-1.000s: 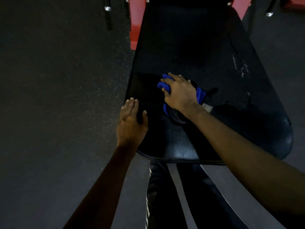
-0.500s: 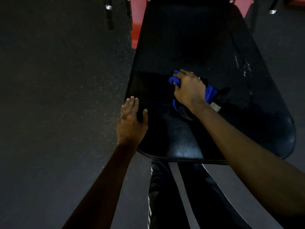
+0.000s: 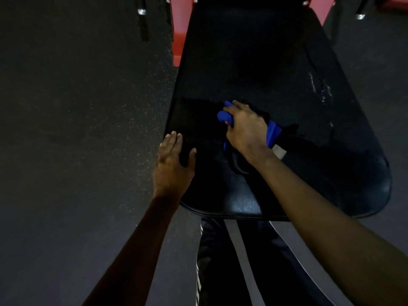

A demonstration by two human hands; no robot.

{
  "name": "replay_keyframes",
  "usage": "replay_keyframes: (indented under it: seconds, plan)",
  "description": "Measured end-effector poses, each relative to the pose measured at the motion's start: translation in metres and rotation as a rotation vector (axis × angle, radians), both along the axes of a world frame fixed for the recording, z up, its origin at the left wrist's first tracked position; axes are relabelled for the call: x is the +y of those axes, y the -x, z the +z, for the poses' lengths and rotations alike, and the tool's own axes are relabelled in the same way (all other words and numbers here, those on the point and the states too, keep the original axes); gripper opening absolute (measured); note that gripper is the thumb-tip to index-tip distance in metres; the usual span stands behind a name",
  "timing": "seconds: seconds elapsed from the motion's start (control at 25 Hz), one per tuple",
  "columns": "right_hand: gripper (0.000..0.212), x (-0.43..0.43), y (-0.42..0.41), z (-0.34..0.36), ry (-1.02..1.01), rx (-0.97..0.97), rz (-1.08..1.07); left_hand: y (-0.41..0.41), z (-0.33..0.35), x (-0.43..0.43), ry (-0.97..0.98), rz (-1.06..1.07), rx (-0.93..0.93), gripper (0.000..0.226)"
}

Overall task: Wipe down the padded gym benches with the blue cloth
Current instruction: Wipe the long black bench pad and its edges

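Cloth (image 3: pixel 223 117), bunched and blue, sits under my right grip (image 3: pixel 246 129) — fingers curled over the wad and closed round it, pressing it onto the black padded worktop (image 3: pixel 254 62) a little left of the pad's middle. One blue fold sticks out past my fingertips. Another pokes out beside my wrist, next to a small pale tag (image 3: pixel 279 151). My left grip (image 3: pixel 172 164) has hold of nothing: it lies flat on the worktop's left edge, fingers straight and together, thumb spread over the pad, near the cloth but apart from it. White scuff marks (image 3: pixel 320 87) show on the pad's far right side. Red frame posts (image 3: pixel 178 40) stand at the far end, dark speckled floor (image 3: pixel 77 129) lies all round, and my striped trousers (image 3: pixel 220 261) show just below the near edge.
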State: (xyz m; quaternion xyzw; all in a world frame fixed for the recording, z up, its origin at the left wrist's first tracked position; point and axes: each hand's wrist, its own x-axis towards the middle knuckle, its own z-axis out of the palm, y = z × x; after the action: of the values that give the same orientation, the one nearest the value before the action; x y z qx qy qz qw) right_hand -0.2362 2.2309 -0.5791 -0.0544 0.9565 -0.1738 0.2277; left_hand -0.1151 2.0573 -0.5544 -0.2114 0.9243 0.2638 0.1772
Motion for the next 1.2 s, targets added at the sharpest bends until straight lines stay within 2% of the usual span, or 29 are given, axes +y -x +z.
replay_keyframes:
  seconds: [0.12,0.28,0.36,0.44,0.52,0.64,0.8,0.92,1.08,1.2]
  plan:
    - [0.046,0.016,-0.002,0.009,0.022,-0.016,0.101,0.000,0.003,0.001,-0.007,0.000,-0.013,0.066]
    - [0.040,0.074,-0.004,0.023,-0.063,-0.002,-0.140,0.001,0.004,0.002,0.009,-0.019,-0.002,0.064]
    - [0.038,0.063,-0.004,0.021,-0.104,0.035,-0.216,0.000,0.001,0.001,0.004,-0.017,0.012,0.063]
    - [0.039,0.024,-0.001,0.013,-0.078,0.045,-0.176,-0.001,0.000,0.000,-0.011,-0.011,0.003,0.064]
    - [0.040,-0.016,0.003,0.008,-0.017,0.020,-0.042,-0.001,-0.001,0.000,-0.011,-0.002,0.009,0.063]
    - [0.043,-0.018,0.011,0.013,0.070,-0.041,0.155,-0.001,-0.002,0.001,-0.003,0.006,0.035,0.062]
    - [0.052,0.044,-0.001,0.022,0.090,-0.111,0.016,-0.002,0.000,0.000,-0.015,0.019,0.047,0.061]
    - [0.046,0.029,-0.013,0.016,0.104,-0.030,-0.088,-0.002,-0.001,0.000,-0.027,0.030,0.059,0.060]
    - [0.041,-0.031,0.012,0.006,0.129,-0.033,0.085,-0.002,-0.002,0.001,-0.006,0.008,0.059,0.060]
    - [0.040,-0.032,0.016,0.010,0.125,-0.072,0.145,-0.002,-0.002,0.000,0.000,0.011,0.070,0.061]
